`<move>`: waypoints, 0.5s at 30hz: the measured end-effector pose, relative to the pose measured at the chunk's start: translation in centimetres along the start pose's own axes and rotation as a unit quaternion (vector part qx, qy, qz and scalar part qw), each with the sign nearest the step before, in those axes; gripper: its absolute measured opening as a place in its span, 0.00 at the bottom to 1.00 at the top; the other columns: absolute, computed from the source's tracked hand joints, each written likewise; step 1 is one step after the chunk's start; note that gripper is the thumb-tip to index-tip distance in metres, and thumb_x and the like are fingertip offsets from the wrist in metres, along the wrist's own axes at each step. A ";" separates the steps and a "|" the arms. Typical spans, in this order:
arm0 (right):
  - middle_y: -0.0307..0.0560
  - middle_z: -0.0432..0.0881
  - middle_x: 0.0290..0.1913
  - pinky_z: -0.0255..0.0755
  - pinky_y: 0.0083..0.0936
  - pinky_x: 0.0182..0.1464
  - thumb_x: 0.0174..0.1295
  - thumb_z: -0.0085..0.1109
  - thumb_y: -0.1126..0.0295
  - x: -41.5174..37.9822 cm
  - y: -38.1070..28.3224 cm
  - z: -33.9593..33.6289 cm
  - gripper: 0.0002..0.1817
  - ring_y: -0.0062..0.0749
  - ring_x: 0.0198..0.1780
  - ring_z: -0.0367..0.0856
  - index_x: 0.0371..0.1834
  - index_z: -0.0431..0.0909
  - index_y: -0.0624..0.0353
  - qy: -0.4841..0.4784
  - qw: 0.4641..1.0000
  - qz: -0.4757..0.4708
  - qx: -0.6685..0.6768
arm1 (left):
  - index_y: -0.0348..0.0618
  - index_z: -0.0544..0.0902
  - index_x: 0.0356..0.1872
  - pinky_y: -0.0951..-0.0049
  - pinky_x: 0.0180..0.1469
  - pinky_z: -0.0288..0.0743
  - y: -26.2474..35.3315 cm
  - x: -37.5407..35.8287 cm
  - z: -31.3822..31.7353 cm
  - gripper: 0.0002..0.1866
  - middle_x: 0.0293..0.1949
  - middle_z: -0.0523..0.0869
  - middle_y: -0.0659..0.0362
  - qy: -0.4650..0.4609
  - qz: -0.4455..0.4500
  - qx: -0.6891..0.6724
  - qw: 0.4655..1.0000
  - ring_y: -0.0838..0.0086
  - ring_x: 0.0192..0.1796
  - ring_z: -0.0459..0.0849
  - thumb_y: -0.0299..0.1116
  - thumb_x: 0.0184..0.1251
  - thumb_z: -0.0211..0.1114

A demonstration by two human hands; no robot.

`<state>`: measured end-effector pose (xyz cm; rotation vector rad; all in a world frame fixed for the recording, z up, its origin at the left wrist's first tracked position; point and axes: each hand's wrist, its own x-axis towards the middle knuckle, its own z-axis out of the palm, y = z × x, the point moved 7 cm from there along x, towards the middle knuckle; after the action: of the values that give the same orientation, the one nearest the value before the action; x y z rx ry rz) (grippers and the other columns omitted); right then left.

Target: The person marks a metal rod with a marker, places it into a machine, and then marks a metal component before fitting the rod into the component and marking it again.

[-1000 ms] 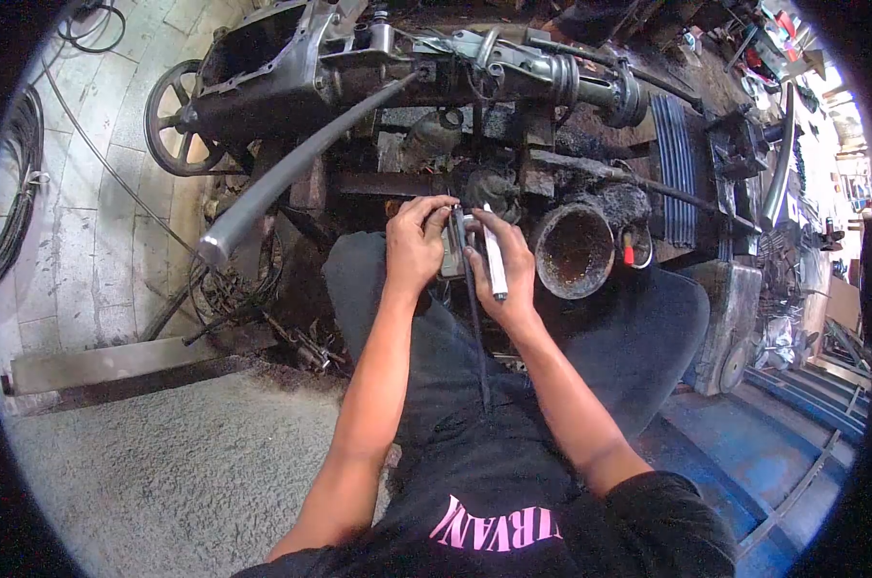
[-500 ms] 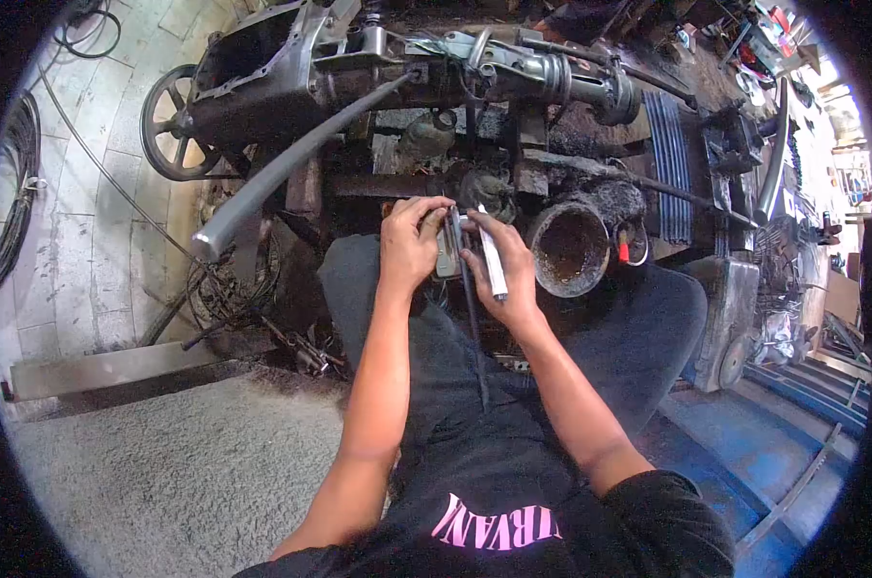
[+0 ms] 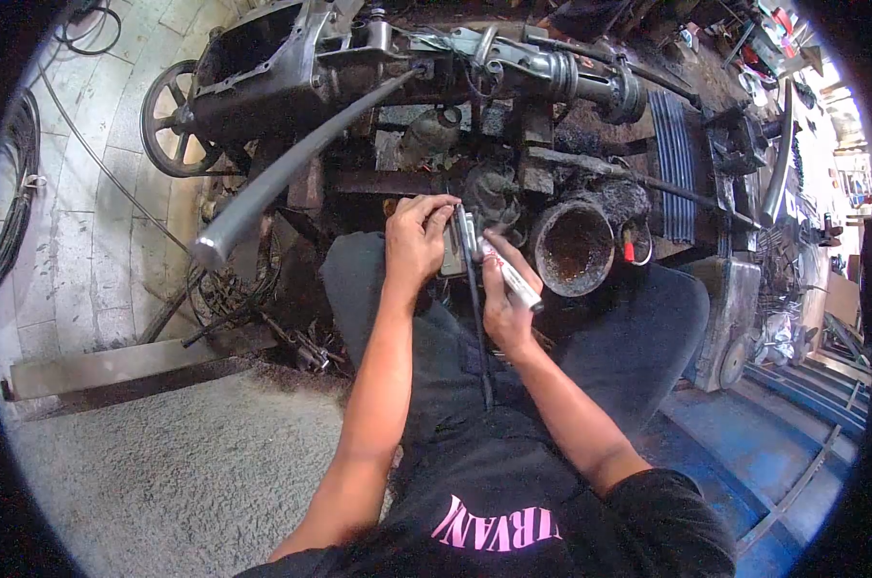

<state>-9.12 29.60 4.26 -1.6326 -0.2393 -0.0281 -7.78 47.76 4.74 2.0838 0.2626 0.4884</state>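
Below me: grey concrete floor, pale tiles further left. Greasy machine housing with spoked wheel ahead. Blue painted floor to my right; daylight upper right.

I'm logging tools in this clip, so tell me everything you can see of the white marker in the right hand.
The white marker is a slim, plastic-looking stick with dark print and a red patch near its tip. The right hand grips it pen-fashion, tilted, tip up-left against the small flat part that the left hand holds. Whether it is capped cannot be told.

left hand covers small part | marker tip hidden | part possibly metal
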 end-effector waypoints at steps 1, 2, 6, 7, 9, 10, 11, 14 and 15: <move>0.60 0.88 0.51 0.78 0.32 0.58 0.74 0.59 0.69 0.2 -0.1 0.0 0.17 0.39 0.53 0.87 0.57 0.82 0.72 -0.012 1.000 -0.004 0.007 | 0.42 0.90 0.43 0.63 0.52 0.78 -0.1 -0.1 0.0 0.07 0.41 0.91 0.51 -0.008 -0.010 0.005 1.000 0.57 0.45 0.86 0.27 0.68 0.66; 0.58 0.88 0.50 0.77 0.31 0.58 0.74 0.58 0.68 0.3 -0.1 0.1 0.16 0.38 0.52 0.87 0.55 0.83 0.71 -0.024 1.000 -0.008 0.014 | 0.42 0.90 0.44 0.64 0.54 0.79 -0.2 -0.1 0.1 0.08 0.43 0.91 0.51 -0.017 -0.019 0.010 1.000 0.58 0.47 0.87 0.28 0.69 0.66; 0.54 0.89 0.48 0.77 0.29 0.55 0.73 0.60 0.69 -0.1 0.8 -0.1 0.13 0.35 0.49 0.87 0.52 0.85 0.68 0.028 0.996 0.069 0.049 | 0.42 0.90 0.44 0.63 0.54 0.79 0.0 -0.1 0.1 0.08 0.43 0.92 0.51 -0.016 -0.015 0.026 0.999 0.58 0.47 0.87 0.28 0.70 0.65; 0.54 0.89 0.48 0.77 0.29 0.55 0.73 0.60 0.69 -0.1 0.9 -0.1 0.13 0.35 0.49 0.87 0.52 0.85 0.68 0.028 0.996 0.069 0.049 | 0.42 0.90 0.44 0.63 0.54 0.79 -0.1 -0.1 0.1 0.08 0.43 0.92 0.51 -0.016 -0.016 0.028 0.999 0.58 0.48 0.87 0.28 0.70 0.65; 0.52 0.89 0.46 0.78 0.28 0.53 0.70 0.63 0.71 -0.2 1.6 -0.1 0.11 0.32 0.47 0.86 0.50 0.85 0.67 0.020 0.992 0.110 0.050 | 0.42 0.91 0.44 0.63 0.54 0.79 0.0 -0.1 0.1 0.08 0.43 0.92 0.51 -0.016 -0.016 0.030 0.999 0.58 0.48 0.87 0.28 0.70 0.65; 0.52 0.89 0.46 0.78 0.28 0.53 0.70 0.63 0.71 -0.1 1.5 -0.2 0.11 0.32 0.47 0.86 0.50 0.85 0.67 0.019 0.993 0.110 0.049 | 0.42 0.91 0.44 0.63 0.55 0.79 0.0 -0.1 0.1 0.08 0.43 0.92 0.52 -0.015 -0.020 0.030 0.999 0.58 0.48 0.87 0.28 0.70 0.65; 0.51 0.89 0.45 0.78 0.28 0.52 0.68 0.64 0.73 0.1 1.0 -0.3 0.10 0.31 0.46 0.86 0.49 0.85 0.67 0.012 0.996 0.085 0.027 | 0.42 0.91 0.44 0.63 0.55 0.79 0.0 -0.1 0.1 0.08 0.43 0.92 0.52 -0.015 -0.023 0.030 0.999 0.58 0.49 0.88 0.28 0.69 0.65; 0.49 0.88 0.42 0.78 0.27 0.50 0.66 0.66 0.75 0.5 0.1 -0.3 0.09 0.29 0.44 0.86 0.47 0.84 0.66 -0.004 0.998 0.057 -0.011 | 0.42 0.91 0.44 0.63 0.56 0.79 -0.2 -0.2 0.1 0.08 0.43 0.92 0.51 -0.013 -0.034 0.016 0.999 0.59 0.49 0.88 0.28 0.69 0.65; 0.49 0.88 0.41 0.78 0.27 0.50 0.64 0.67 0.75 0.5 -0.1 -0.2 0.09 0.28 0.43 0.85 0.46 0.83 0.66 -0.013 0.998 0.054 -0.026 | 0.42 0.91 0.44 0.63 0.56 0.79 -0.2 -0.2 0.1 0.08 0.43 0.92 0.51 -0.013 -0.034 0.016 0.999 0.59 0.49 0.88 0.28 0.69 0.65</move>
<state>-8.63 29.45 4.46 -1.6963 -0.1710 0.0697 -7.89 47.71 4.45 2.1027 0.3269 0.4186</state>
